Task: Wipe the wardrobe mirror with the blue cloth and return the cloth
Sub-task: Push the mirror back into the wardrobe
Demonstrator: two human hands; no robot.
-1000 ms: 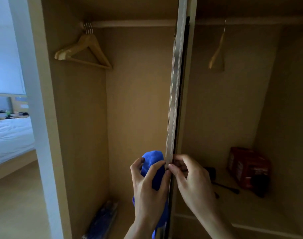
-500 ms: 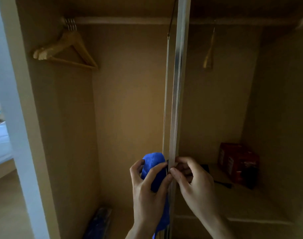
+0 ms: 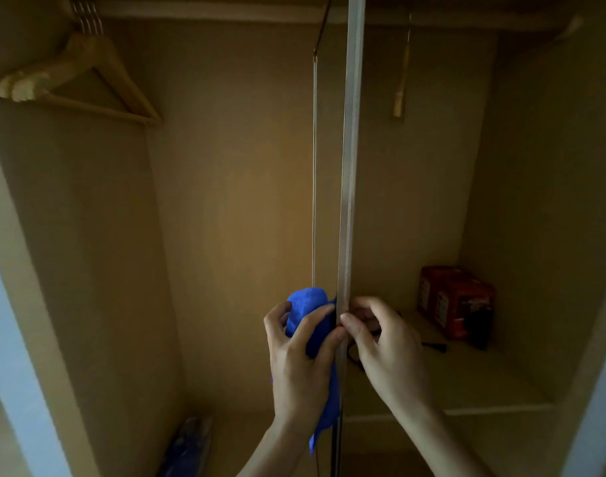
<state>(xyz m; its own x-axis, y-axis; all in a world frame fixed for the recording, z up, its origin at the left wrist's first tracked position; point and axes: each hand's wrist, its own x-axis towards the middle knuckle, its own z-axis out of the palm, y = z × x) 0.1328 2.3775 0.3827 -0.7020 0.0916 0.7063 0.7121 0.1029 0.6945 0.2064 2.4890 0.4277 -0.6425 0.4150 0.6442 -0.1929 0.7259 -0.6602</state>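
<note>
The blue cloth (image 3: 306, 304) sits bunched just left of the door edge (image 3: 350, 166). It looks soft and light, easiest wadded in the palm. The left hand (image 3: 300, 366) reaches up, fingers curled round it. The right hand (image 3: 387, 352) pinches the door edge opposite, fingers closed on the metal.

Blue cloth (image 3: 310, 304), red box (image 3: 456, 304)

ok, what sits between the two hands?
The upright metal door edge, in the head view: left hand with blue cloth on its left, right hand on its right.
</note>
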